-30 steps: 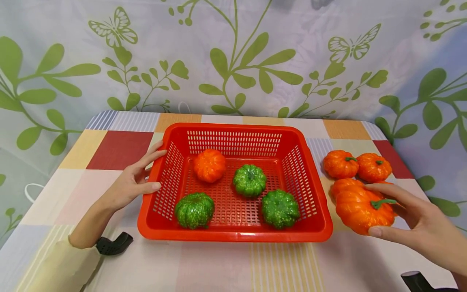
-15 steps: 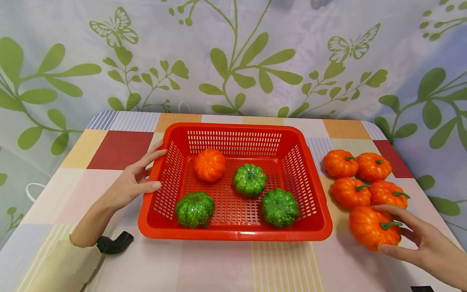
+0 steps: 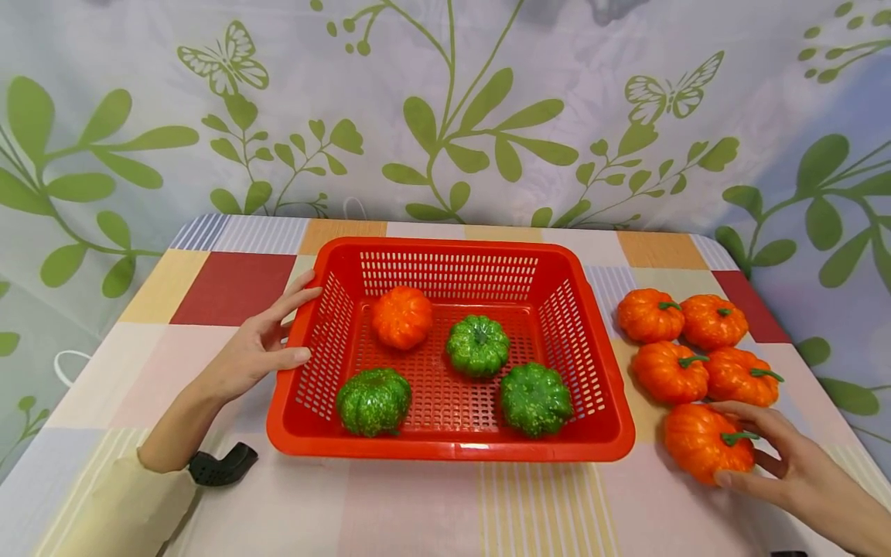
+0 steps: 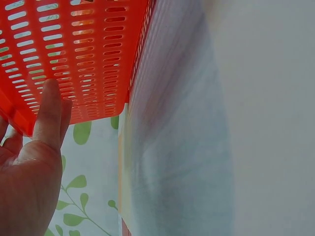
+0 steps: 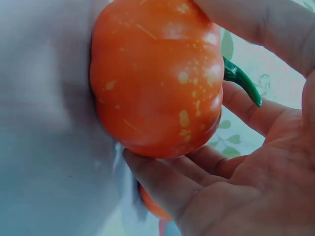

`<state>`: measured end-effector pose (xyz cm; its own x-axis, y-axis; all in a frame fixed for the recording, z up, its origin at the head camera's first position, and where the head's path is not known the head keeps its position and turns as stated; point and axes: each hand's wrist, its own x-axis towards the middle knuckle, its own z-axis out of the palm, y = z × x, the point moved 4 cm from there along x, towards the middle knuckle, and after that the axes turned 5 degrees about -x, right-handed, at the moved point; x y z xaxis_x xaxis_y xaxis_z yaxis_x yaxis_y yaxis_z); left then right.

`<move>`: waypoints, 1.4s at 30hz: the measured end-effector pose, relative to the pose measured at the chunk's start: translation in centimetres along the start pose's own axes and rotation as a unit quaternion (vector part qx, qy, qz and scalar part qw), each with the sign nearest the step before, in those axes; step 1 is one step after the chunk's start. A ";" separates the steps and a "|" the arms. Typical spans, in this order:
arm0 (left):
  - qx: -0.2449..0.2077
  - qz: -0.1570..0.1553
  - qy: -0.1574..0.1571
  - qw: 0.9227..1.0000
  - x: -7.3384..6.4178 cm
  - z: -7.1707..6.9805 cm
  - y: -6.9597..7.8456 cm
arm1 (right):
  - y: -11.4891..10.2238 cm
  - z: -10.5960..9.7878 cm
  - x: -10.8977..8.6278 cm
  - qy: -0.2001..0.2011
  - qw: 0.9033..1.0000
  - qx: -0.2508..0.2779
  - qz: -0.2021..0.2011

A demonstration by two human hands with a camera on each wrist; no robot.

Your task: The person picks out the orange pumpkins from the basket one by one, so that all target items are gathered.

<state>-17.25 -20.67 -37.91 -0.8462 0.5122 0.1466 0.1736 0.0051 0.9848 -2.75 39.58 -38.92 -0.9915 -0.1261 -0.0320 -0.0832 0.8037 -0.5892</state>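
Observation:
A red plastic basket (image 3: pixel 452 450) stands mid-table with one small orange pumpkin (image 3: pixel 402 318) and several green ones, such as the green pumpkin (image 3: pixel 477 346), inside. My left hand (image 3: pixel 254 352) rests on the basket's left rim, its fingers fairly straight; in the left wrist view, fingers (image 4: pixel 48 115) lie along the slotted outer wall. To the right of the basket, my right hand (image 3: pixel 790 460) holds an orange pumpkin (image 3: pixel 703 445) between thumb and fingers. The right wrist view shows that pumpkin (image 5: pixel 157 78) down by the tablecloth, its green stem (image 5: pixel 241 78) toward the palm.
Several more orange pumpkins (image 3: pixel 670 373) sit grouped just beyond my right hand, to the right of the basket. A patchwork tablecloth (image 3: pixel 418 503) covers the table. A leaf-patterned curtain (image 3: pixel 445 116) hangs behind the far edge.
My right hand has lowered the orange pumpkin down and toward me, in front of the others, which now show uncovered. The left hand keeps its place on the basket.

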 end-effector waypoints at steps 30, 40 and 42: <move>-0.013 0.002 -0.007 1.000 -0.2 -0.1 0.1 | -6.5 -3.7 2.6 0.061 0.994 -0.006 -0.091; -0.008 -0.002 -0.004 1.000 -0.1 0.0 0.0 | -16.7 -3.4 6.8 0.009 0.980 0.024 -0.199; -0.007 -0.003 -0.004 1.000 0.0 0.0 0.0 | -18.0 -3.0 7.3 -0.005 0.977 0.035 -0.209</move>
<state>-17.24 -20.69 -37.88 -0.8433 0.5188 0.1404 0.1619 -0.0038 0.9868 -8.81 25.92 -26.17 -0.8713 -0.4412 0.2148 -0.4731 0.6389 -0.6067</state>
